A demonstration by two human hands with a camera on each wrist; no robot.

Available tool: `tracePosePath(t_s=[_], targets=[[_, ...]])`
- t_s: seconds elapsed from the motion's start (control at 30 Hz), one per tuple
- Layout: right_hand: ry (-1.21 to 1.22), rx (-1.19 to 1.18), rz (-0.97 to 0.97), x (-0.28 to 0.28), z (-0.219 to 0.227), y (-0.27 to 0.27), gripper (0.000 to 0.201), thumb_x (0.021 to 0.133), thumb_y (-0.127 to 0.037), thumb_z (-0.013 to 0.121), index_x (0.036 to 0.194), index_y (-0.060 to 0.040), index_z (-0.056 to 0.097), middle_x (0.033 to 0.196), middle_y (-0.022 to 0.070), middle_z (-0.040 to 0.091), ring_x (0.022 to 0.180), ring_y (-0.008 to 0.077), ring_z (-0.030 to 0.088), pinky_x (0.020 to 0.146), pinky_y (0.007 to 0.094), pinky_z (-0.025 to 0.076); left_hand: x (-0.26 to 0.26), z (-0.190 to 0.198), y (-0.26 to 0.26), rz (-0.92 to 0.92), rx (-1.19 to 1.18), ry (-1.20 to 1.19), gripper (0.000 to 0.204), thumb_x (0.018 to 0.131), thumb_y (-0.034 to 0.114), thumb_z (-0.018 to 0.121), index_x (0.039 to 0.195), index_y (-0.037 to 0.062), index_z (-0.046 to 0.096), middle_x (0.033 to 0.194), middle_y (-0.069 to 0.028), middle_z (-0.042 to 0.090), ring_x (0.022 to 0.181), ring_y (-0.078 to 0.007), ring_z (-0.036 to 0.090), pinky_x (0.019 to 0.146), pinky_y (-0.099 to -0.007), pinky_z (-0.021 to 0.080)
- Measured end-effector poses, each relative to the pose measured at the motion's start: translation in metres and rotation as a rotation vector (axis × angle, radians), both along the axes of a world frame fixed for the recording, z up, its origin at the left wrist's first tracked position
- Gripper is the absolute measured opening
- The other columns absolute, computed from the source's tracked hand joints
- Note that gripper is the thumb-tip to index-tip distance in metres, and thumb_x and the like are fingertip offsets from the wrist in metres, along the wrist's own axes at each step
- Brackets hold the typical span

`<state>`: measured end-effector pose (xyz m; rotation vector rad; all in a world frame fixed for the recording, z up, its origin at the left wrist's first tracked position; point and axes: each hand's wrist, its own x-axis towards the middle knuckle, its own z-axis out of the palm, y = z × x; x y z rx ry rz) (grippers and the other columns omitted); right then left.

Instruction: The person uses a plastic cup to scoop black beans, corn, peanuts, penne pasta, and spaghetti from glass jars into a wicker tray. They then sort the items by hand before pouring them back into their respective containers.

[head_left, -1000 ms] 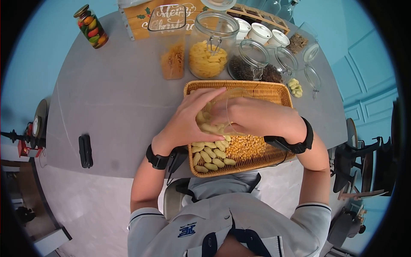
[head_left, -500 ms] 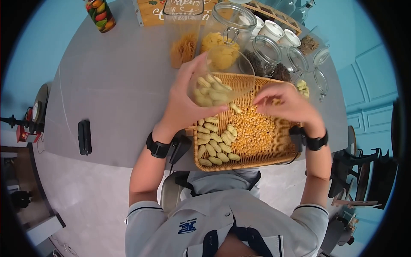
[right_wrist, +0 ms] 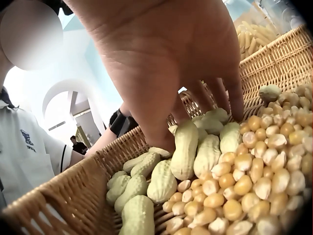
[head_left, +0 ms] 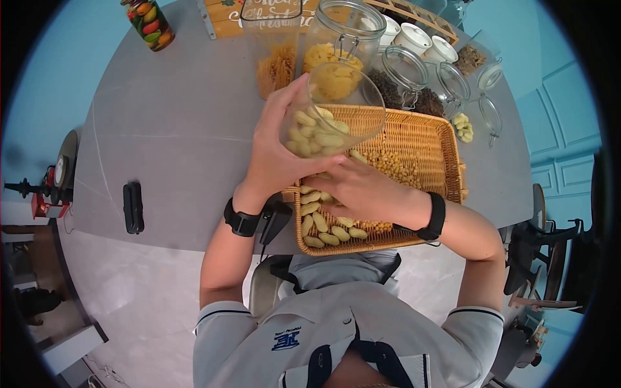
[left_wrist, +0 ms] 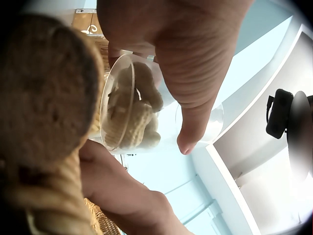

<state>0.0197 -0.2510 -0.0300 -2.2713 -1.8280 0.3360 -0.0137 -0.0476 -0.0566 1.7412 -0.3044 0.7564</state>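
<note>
The left hand (head_left: 275, 145) grips a clear container (head_left: 372, 123) of peanuts (head_left: 309, 134), tilted above the left part of a wicker basket (head_left: 458, 155). In the left wrist view the thumb and fingers of that hand (left_wrist: 181, 54) lie around the container (left_wrist: 115, 105). Just below it, the right hand (head_left: 362, 191) reaches into the basket among loose peanuts (head_left: 319, 222). The right wrist view has its fingers (right_wrist: 234, 100) pointing down, bent around peanuts (right_wrist: 185, 149) beside corn kernels (right_wrist: 244, 183); fingertips are partly hidden.
Behind the basket stand a tall container of thin pasta (head_left: 277, 68), a jar of yellow pasta (head_left: 346, 48), open jars of dark contents (head_left: 394, 81) and white lidded pots (head_left: 413, 37). A black case (head_left: 133, 207) lies at left, a jar of colourful contents (head_left: 150, 26) at the back left.
The right hand was inside the container, came out to the right over the corn, and is now down at the peanuts on the left. The left hand has raised the container slightly and still grips it.
</note>
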Motion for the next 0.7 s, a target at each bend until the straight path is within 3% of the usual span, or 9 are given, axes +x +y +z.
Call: tracePosePath(t_s=[0.17, 0.27, 0.37, 0.47, 0.53, 0.67, 0.7], targets=[[-0.091, 0.069, 0.016, 0.012, -0.023, 0.002, 0.04, 0.081, -0.011, 0.072, 0.121, -0.005, 0.069, 0.13, 0.0151, 0.057, 0.129, 0.0318, 0.052, 0.104, 0.0447, 0.048, 0.0, -0.001, 0.0, 0.0, 0.001, 0.012, 0.105, 0.063, 0.031, 0.098, 0.15, 0.0035, 0.046, 0.143, -0.0148, 0.055, 0.131, -0.028, 0.055, 0.11, -0.0414, 0.044], [-0.046, 0.169, -0.002, 0.018, -0.036, 0.002, 0.041, 0.078, -0.004, 0.07, 0.119, -0.0029, 0.07, 0.128, 0.0156, 0.058, 0.128, 0.0334, 0.054, 0.104, 0.0448, 0.049, 0.0, -0.002, 0.0, -0.006, -0.001, 0.003, 0.106, 0.063, 0.031, 0.098, 0.15, 0.0038, 0.045, 0.143, -0.0145, 0.055, 0.13, -0.028, 0.055, 0.11, -0.0415, 0.044], [0.15, 0.165, -0.116, 0.021, -0.022, 0.0, 0.035, 0.085, -0.005, 0.073, 0.119, -0.0001, 0.068, 0.122, 0.0213, 0.064, 0.117, 0.0395, 0.061, 0.1, 0.047, 0.05, 0.002, -0.003, 0.0, 0.008, -0.006, -0.009, 0.107, 0.062, 0.031, 0.099, 0.151, 0.0039, 0.045, 0.143, -0.014, 0.055, 0.13, -0.0277, 0.055, 0.111, -0.0417, 0.043], [0.285, 0.266, -0.191, 0.029, -0.012, -0.001, 0.033, 0.081, 0.0, 0.073, 0.114, -0.0051, 0.073, 0.126, 0.0193, 0.06, 0.113, 0.0356, 0.063, 0.098, 0.0418, 0.053, 0.0, -0.003, 0.0, -0.003, -0.024, 0.018, 0.108, 0.062, 0.031, 0.099, 0.151, 0.0038, 0.045, 0.143, -0.0136, 0.055, 0.13, -0.0275, 0.055, 0.112, -0.0418, 0.042], [0.374, 0.179, -0.346, 0.036, 0.0, -0.004, 0.03, 0.082, -0.003, 0.076, 0.112, -0.0064, 0.074, 0.12, 0.0179, 0.064, 0.108, 0.0334, 0.066, 0.094, 0.039, 0.054, -0.001, -0.001, -0.001, -0.006, -0.027, 0.031, 0.108, 0.062, 0.031, 0.099, 0.151, 0.0038, 0.044, 0.142, -0.0135, 0.055, 0.13, -0.0273, 0.055, 0.111, -0.0419, 0.042], [0.464, 0.246, -0.446, 0.064, -0.001, -0.015, 0.029, 0.082, -0.007, 0.08, 0.11, -0.0062, 0.075, 0.107, 0.0126, 0.071, 0.099, 0.0253, 0.069, 0.085, 0.0337, 0.054, 0.0, -0.003, -0.001, -0.01, -0.027, 0.016, 0.107, 0.062, 0.03, 0.099, 0.151, 0.0038, 0.045, 0.142, -0.0134, 0.055, 0.13, -0.027, 0.054, 0.111, -0.0417, 0.043], [0.51, 0.4, -0.366, 0.073, -0.012, -0.02, 0.025, 0.083, -0.007, 0.08, 0.108, -0.0037, 0.075, 0.1, 0.0065, 0.074, 0.093, 0.0157, 0.069, 0.078, 0.0274, 0.054, 0.0, -0.002, -0.001, -0.016, -0.025, 0.023, 0.107, 0.062, 0.03, 0.099, 0.15, 0.0038, 0.045, 0.142, -0.0134, 0.055, 0.131, -0.0271, 0.054, 0.111, -0.0415, 0.043]])
